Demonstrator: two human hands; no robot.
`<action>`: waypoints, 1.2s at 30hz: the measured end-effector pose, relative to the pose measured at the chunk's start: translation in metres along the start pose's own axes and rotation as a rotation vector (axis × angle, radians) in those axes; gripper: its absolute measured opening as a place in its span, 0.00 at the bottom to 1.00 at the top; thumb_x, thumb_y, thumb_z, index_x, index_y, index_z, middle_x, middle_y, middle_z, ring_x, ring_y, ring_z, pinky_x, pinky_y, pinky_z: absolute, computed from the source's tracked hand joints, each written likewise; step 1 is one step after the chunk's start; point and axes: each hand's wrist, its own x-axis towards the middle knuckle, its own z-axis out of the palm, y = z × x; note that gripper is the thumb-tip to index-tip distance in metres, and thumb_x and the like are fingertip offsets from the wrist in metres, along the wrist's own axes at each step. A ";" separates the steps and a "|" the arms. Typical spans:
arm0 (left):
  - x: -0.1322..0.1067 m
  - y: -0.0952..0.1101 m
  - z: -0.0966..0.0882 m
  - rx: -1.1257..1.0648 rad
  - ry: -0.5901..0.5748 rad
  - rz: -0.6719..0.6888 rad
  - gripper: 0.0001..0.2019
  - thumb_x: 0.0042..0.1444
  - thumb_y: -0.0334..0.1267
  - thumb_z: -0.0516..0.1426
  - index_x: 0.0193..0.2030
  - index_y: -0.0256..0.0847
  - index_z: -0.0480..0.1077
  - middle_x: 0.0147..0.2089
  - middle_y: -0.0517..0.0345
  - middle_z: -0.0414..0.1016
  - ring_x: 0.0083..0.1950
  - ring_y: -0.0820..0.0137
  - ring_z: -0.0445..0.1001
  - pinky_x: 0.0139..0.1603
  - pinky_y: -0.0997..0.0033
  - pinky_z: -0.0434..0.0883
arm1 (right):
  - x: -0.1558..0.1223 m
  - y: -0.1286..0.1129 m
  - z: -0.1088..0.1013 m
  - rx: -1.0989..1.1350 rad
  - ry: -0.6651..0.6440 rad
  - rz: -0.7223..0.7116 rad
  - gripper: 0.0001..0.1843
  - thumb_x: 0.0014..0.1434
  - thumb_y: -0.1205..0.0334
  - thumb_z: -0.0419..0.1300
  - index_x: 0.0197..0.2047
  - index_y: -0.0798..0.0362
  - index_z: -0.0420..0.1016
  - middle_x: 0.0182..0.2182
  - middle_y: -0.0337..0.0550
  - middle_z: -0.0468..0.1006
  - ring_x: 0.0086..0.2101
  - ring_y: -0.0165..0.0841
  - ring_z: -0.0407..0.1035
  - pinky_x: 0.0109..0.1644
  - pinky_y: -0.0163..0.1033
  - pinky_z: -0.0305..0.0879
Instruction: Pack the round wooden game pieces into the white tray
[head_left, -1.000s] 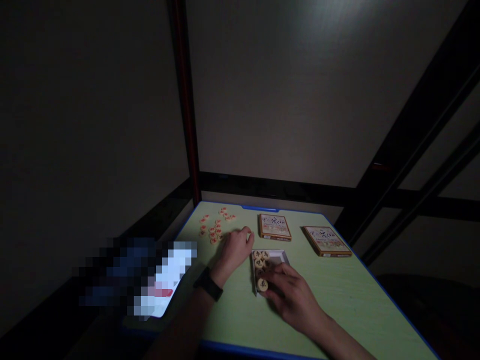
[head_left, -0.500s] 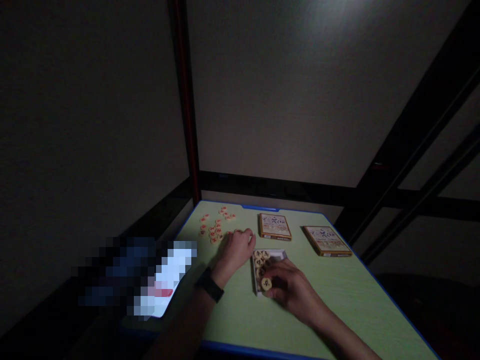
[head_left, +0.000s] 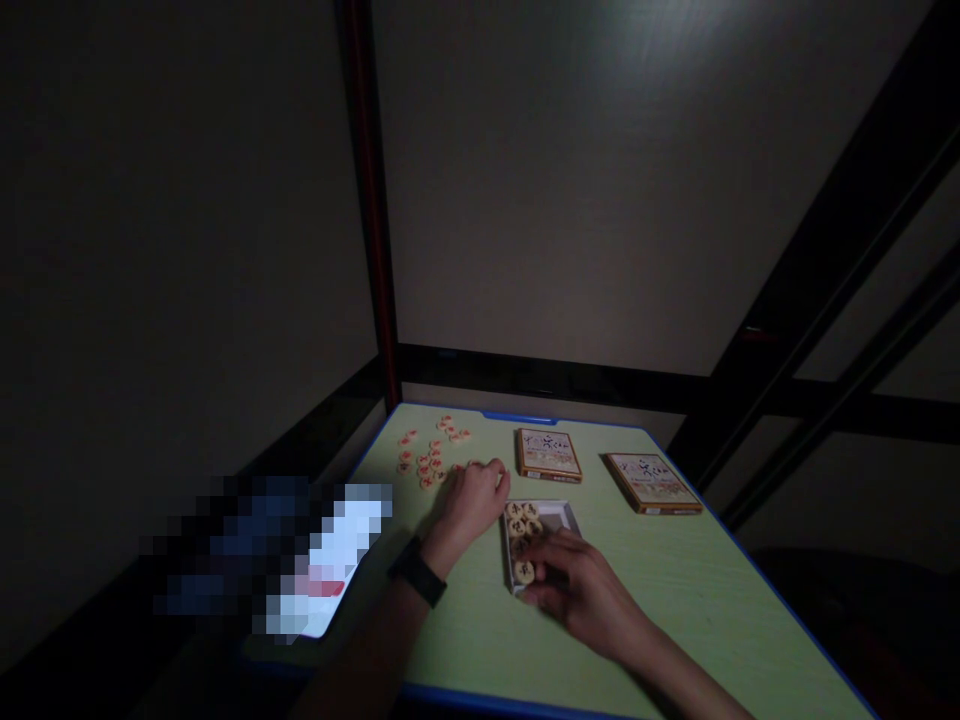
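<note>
Your right hand (head_left: pixel 581 590) lies over the near end of the small white tray (head_left: pixel 568 512), fingers bent and close together. Its grip sits against a pale disc (head_left: pixel 524 572) in the tray's near left corner. You cannot tell from here whether the grip has pinched that disc or only touches it. Just beyond that grip, more discs with dark marks (head_left: pixel 521 520) fill the tray's left side, and its right side shows bare.

Your left hand (head_left: pixel 469 500), a dark watch (head_left: pixel 417 570) on its wrist, rests knuckles up on the green counter (head_left: pixel 675 600). Its grip is loosely curled, and whether anything is inside it is hidden. Loose discs with red marks (head_left: pixel 429 458) lie scattered just beyond it and to its left.

By the look of it, the step in hand is seating the dark-marked discs in rows in the tray. That calls for a light, flat touch from the right grip, so the neighbouring discs do not shift.

Two flat boxes lie past the tray, one (head_left: pixel 549 453) straight beyond the right grip, the other (head_left: pixel 654 482) further right. Both lids carry dark brush characters on a pale panel, too small and dim to read. The marks on the discs cannot be read either.
</note>
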 end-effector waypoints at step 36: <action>0.012 -0.096 -0.049 0.397 -0.121 -0.140 0.18 0.60 0.21 0.45 0.46 0.31 0.73 0.48 0.37 0.77 0.51 0.61 0.76 0.51 0.67 0.70 | 0.000 0.019 -0.019 0.170 0.419 0.132 0.17 0.63 0.49 0.57 0.35 0.53 0.80 0.28 0.44 0.80 0.27 0.35 0.70 0.31 0.38 0.65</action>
